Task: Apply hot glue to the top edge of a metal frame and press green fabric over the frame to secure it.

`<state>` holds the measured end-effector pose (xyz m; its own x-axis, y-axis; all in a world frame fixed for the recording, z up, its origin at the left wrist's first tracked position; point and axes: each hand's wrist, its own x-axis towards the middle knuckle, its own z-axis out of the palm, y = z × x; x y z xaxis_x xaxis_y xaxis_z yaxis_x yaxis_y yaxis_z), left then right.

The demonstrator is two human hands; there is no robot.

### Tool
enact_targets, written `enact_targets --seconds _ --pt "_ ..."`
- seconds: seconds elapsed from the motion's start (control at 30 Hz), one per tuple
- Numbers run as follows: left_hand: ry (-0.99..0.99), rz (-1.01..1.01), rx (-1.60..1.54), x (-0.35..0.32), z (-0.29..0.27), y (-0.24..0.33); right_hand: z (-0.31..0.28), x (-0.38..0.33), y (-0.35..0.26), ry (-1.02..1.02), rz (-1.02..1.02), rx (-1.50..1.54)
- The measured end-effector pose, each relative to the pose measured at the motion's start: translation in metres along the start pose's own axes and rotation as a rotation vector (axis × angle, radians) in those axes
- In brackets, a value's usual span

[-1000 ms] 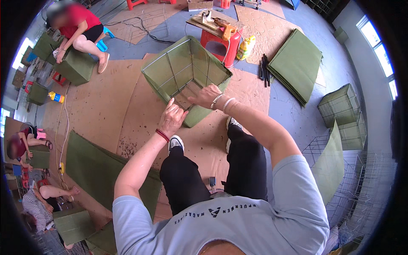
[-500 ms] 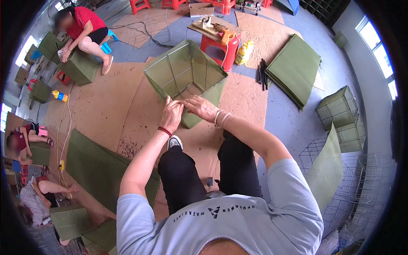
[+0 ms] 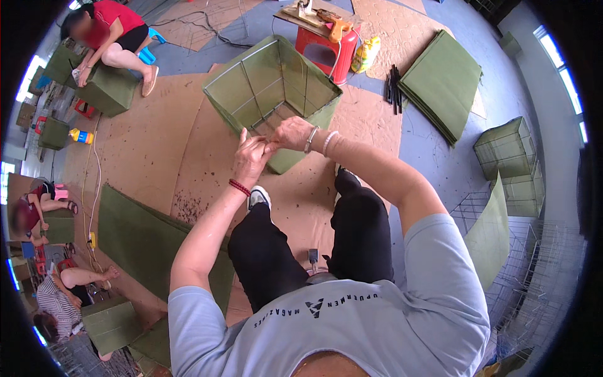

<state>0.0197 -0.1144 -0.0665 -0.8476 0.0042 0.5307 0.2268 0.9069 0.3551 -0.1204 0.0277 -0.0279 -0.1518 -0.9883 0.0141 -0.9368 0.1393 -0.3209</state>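
In front of me stands an open-topped box of green fabric on a wire frame [image 3: 248, 72], its near rim towards me. My left hand [image 3: 252, 155] is closed on that near rim, with the index finger pointing up along it. Right beside it, my right hand [image 3: 293, 133] is closed too, its fingers bent down and pinched at the same edge. The two hands touch at the fingertips. What exactly lies between the fingertips is hidden, though fabric edge shows around them.
A glue gun [image 3: 337, 26] lies on a board over a red stool [image 3: 320, 53]. Stacked green sheets [image 3: 440, 85] and black sticks [image 3: 394, 89] are to the right. Green fabric [image 3: 141, 242] lies left of my legs. Wire frames [image 3: 534, 270] stand at right; co-workers sit at left.
Both hands stay at the box's near rim. My right hand has shifted slightly up and left, its fingers curling closer to my left hand. The view has tilted a little.
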Motion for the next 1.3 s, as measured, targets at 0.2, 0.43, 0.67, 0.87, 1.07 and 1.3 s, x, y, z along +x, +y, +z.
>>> enact_targets --seconds 0.2,0.43,0.67,0.87,1.07,1.3 --pt "-0.114 0.027 -0.024 0.003 -0.01 0.002 -0.012 0.004 -0.004 -0.184 0.043 0.095" --pt "-0.348 -0.116 0.026 0.013 -0.026 0.016 -0.021 0.015 -0.022 -0.334 0.213 0.044" --pt "-0.22 -0.088 -0.033 0.009 -0.01 0.0 -0.01 -0.006 -0.008 0.354 0.284 0.465" --pt "-0.097 -0.141 -0.149 0.008 -0.01 0.004 0.016 -0.034 -0.021 0.518 -0.072 0.295" --pt "-0.08 -0.149 -0.117 0.011 -0.007 0.013 0.03 -0.023 0.003 0.483 -0.05 0.259" --pt "-0.19 -0.104 -0.021 0.012 -0.014 0.01 0.016 -0.014 0.007 0.267 -0.03 0.209"
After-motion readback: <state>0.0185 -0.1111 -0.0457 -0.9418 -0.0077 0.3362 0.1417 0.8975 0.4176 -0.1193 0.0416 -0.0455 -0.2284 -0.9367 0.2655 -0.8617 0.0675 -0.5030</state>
